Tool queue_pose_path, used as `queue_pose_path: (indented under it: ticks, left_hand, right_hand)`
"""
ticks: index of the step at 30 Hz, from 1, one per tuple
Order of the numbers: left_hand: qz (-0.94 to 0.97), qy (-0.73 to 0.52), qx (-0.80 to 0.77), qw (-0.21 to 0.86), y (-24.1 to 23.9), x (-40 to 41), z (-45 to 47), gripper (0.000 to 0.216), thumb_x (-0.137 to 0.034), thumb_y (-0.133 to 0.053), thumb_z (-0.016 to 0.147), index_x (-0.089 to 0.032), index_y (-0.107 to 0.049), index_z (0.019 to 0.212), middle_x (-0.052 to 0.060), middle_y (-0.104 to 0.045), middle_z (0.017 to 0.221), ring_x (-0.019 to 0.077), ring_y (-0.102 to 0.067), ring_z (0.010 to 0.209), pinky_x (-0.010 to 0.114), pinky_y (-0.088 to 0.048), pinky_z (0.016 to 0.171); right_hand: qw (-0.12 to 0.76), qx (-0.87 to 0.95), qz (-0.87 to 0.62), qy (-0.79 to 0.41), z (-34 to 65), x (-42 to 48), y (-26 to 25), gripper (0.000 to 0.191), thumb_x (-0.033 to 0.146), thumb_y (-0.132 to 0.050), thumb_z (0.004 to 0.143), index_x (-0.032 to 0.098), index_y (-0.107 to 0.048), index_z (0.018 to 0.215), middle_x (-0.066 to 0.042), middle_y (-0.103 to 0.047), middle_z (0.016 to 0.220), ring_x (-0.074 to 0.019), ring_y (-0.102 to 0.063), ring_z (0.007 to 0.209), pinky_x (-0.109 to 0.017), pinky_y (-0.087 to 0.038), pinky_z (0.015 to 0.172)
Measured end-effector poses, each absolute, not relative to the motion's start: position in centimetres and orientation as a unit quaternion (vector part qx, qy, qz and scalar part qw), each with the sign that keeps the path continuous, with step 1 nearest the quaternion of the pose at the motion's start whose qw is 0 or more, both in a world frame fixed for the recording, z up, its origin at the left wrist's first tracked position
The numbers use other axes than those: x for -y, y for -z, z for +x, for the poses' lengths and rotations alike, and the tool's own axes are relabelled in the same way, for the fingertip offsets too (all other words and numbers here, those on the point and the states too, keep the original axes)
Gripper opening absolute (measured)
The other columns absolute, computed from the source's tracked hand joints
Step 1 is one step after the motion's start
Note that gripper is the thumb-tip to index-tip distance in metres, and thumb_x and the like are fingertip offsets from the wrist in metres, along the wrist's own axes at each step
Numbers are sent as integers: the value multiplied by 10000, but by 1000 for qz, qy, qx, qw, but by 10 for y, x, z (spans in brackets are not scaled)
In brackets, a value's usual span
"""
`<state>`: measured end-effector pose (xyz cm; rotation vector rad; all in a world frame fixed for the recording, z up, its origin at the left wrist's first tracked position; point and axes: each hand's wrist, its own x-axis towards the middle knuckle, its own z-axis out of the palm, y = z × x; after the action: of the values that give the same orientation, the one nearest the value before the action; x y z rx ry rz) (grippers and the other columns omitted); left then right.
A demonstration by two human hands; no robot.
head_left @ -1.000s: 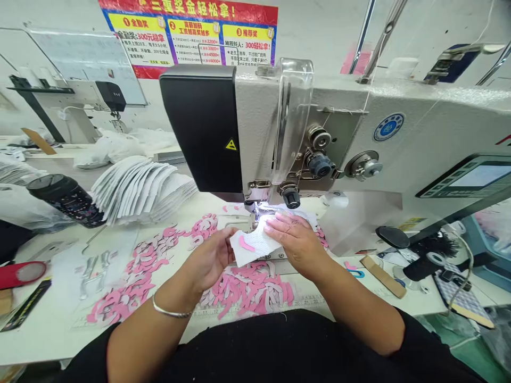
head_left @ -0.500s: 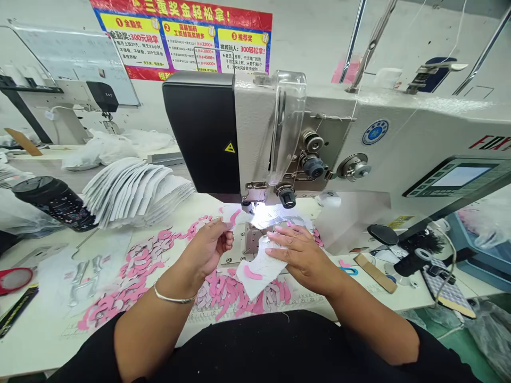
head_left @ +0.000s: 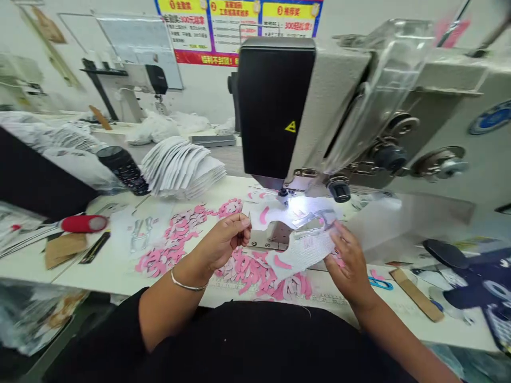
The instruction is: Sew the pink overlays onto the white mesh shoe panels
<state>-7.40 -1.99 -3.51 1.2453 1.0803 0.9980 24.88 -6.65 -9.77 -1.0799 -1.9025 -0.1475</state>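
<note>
A black sleeve (head_left: 115,324) lies nearest, on the left. Just beyond, ruler markings (head_left: 331,299) run along the near side of the pale surface (head_left: 120,282). To the right lie a blue-handled tool (head_left: 381,283) and a brown strip (head_left: 417,295); to the left, a piece of brown card (head_left: 66,250) rests near a dark narrow strip (head_left: 95,247), with a red roll (head_left: 84,223) just beyond.

Curved pink pieces (head_left: 255,274) are heaped in the near middle and trail away to the left. Over them the left hand (head_left: 223,239), a bracelet (head_left: 187,285) at its wrist, pinches the left end of a white fabric piece (head_left: 305,254) between thumb and fingers. The right hand (head_left: 349,260), slightly blurred, grips the piece's right edge, thumb on the near side and fingers farther off. The fabric piece lies under the lit needle area of a sewing machine (head_left: 275,106), its cut-out opening to the left and a pink curved patch on each of its two ends.

Farther left, a dark patterned cylinder (head_left: 123,170) leans beside a fanned white stack (head_left: 181,167). Beyond are white plastic bags (head_left: 155,127) and a second sewing machine (head_left: 131,90). A whiteboard (head_left: 139,48) and a colourful poster (head_left: 239,26) hang on the far wall (head_left: 207,88).
</note>
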Motion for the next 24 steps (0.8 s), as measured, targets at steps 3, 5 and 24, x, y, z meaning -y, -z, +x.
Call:
queue_pose_path:
  ticks: [3,5,24]
  left_hand:
    - [565,-398,-635,344,44,10,-122,303,-508,-596,807,-205,-591,821,10,-630,757,150,-584,701,273,-471,665]
    - [535,-390,-702,263,51,4,-158,254,-443,-607,789,-204,-615,874,17,-637,772,165,-569,698,283,-441,642]
    - [580,-147,-801,30,97,-47,-197,157,-248,-608,758,-158,-690,858,157,-673,854,306,-615,836,366,-406,694]
  right_hand:
    - [447,695,-563,3,263,74,127,582,333,-572,911,276,-434,1474,-109,-495,1452,-311,-435,1377,-558,-353,1141]
    - [433,646,-623,-76,273,75,139,491,401,-537,905,267,-554,1378,-101,-555,1371,-311,-496,1306,-544,-377,1119]
    - [452,593,-640,-187,283,55,154,253,373,-552,827,238,-742,927,-68,-697,1033,-276,-616,1055,-492,-471,966]
